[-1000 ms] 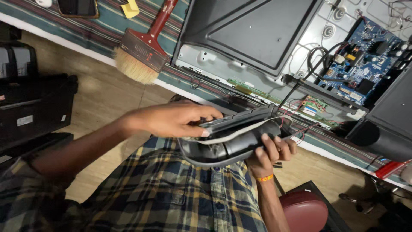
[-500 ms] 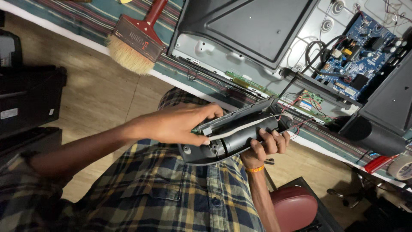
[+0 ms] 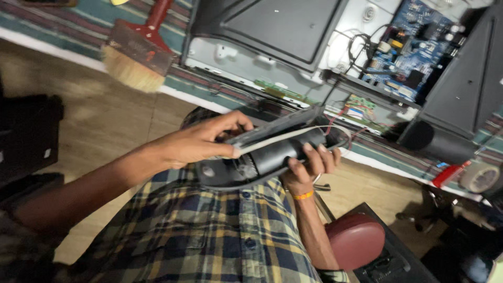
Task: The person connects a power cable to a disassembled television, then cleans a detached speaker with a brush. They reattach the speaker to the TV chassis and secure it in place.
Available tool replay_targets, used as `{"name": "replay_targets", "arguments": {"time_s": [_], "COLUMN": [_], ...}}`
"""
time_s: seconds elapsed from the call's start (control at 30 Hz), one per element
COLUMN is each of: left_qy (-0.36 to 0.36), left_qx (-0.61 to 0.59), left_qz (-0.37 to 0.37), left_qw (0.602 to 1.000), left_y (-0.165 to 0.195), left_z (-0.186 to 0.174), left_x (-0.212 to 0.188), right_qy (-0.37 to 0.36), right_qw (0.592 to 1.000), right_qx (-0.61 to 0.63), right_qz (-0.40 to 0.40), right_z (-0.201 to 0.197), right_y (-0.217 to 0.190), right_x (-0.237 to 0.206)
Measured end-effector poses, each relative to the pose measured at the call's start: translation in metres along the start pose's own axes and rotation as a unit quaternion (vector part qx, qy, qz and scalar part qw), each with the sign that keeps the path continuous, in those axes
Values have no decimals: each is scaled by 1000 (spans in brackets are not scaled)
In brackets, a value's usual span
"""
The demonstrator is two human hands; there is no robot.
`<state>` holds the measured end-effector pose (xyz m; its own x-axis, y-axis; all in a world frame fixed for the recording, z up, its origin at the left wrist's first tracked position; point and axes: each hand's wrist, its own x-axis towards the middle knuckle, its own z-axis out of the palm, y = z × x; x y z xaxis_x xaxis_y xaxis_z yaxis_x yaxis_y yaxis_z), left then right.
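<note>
I hold a long black plastic part over my lap, with both hands on it. A white strip runs along its top, and thin red wires leave its far end. My left hand comes in from the left and clasps the near top edge, thumb pressed on the white strip. From below, my right hand wraps its fingers around the part's rounded body. An orange band circles that wrist. My checked shirt fills the lower part of the view.
An opened flat-screen set lies face down on a striped cloth, with a blue circuit board showing. A red-handled brush lies at left. A black cover, tape roll, maroon stool and dark boxes stand around.
The view has swung, so the table and brush sit higher and further left. Both hands keep their hold on the black part, which has tilted slightly with its far end up.
</note>
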<state>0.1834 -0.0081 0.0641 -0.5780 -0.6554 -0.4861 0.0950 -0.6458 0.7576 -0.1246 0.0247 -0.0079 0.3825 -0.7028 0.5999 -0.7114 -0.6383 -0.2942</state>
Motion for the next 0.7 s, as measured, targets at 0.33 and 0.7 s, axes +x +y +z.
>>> {"name": "replay_targets", "arguments": {"time_s": [0.33, 0.7], "left_qy": [14, -35], "left_qx": [2, -3], "left_qz": [-25, -67], "left_qw": [1000, 997], "left_y": [-2, 9], "left_z": [-6, -38], "left_x": [-3, 0], "right_qy": [-79, -102], "right_qw": [997, 981], "right_qx": [-23, 164], "right_qz": [0, 17], "right_z": [-11, -15], "right_y": [9, 37], "right_x": [21, 55]}}
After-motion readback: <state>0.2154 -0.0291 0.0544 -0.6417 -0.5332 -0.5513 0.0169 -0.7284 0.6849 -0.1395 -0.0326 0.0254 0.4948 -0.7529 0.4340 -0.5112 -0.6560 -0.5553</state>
